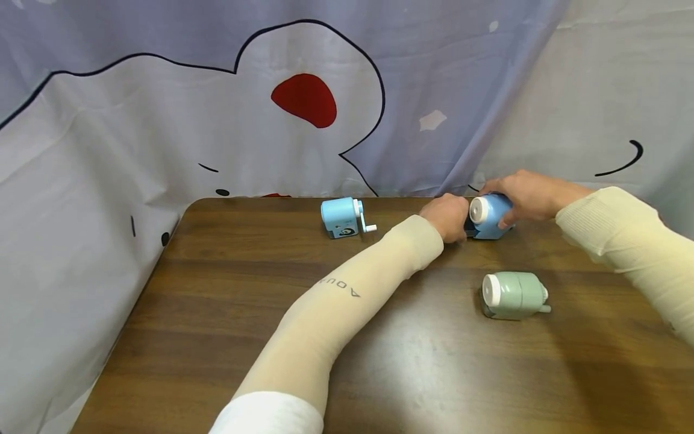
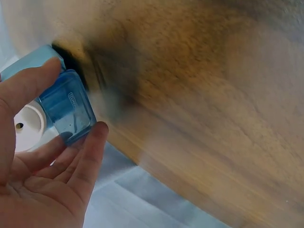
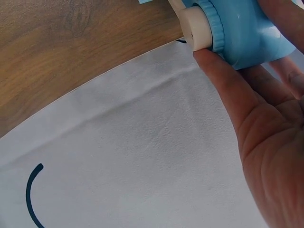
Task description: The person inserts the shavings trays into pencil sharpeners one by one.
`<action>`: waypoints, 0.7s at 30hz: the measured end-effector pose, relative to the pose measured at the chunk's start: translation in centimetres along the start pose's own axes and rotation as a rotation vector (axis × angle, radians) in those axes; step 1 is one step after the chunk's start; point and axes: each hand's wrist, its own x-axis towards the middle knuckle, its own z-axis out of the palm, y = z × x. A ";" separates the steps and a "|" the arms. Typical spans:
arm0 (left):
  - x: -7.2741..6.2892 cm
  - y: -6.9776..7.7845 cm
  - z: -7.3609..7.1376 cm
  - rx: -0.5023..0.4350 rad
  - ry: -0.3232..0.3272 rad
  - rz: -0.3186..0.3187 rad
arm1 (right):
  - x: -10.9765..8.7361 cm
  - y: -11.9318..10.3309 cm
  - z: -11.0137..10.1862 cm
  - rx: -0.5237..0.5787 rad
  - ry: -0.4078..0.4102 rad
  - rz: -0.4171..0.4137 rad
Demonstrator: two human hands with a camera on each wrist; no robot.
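Note:
A blue hand-crank pencil sharpener [image 1: 496, 218] stands near the table's back edge on the right. My right hand [image 1: 528, 194] grips its body from behind and the right; in the right wrist view the crank hub [image 3: 198, 29] lies by a fingertip. On the opposite side, my left hand [image 1: 447, 217] pinches the see-through blue shavings drawer [image 2: 71, 109] between thumb and fingers. That drawer sits at the front of the sharpener, below its white round front piece [image 2: 31, 126]. In the head view the left hand hides most of the drawer.
A light blue crank sharpener with a panda picture [image 1: 339, 218] stands left of my hands at the back. Closer to me is a green sharpener [image 1: 514, 295]. A patterned curtain [image 1: 434, 72] hangs right behind the wooden table [image 1: 228, 307].

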 end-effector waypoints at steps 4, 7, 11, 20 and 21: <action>0.0 0.3 0.3 0.007 0.012 -0.001 | -0.1 0.0 0.1 0.001 0.009 -0.002; 0.1 0.4 0.5 0.001 0.019 -0.022 | 0.0 0.0 0.1 0.000 0.013 -0.007; 0.3 0.5 0.7 -0.034 0.030 -0.070 | 0.2 -0.1 0.0 -0.004 0.013 -0.017; 0.4 0.9 1.3 -0.089 0.049 -0.096 | 0.2 -0.1 0.2 -0.015 0.005 -0.017; 0.4 1.0 1.3 -0.093 0.051 -0.096 | 0.1 -0.1 0.2 -0.017 0.006 -0.018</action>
